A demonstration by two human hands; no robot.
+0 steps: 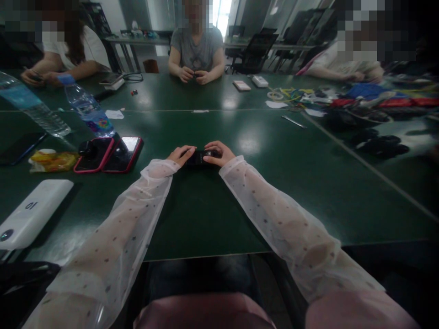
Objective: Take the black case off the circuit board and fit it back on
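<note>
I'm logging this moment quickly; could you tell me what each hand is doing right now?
Left hand: closed on the left end of the small black device.
Right hand: closed on its right end.

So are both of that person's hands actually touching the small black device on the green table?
Touching. The head view shows the left hand and right hand with fingers resting on opposite ends of the small black device.

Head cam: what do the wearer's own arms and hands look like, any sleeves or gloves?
Both arms wear loose, sheer white sleeves dotted with small dark spots, gathered at the wrists. The left hand and right hand are bare: no gloves, and no rings or watch that I can make out. No cables or markings on either arm.
</note>
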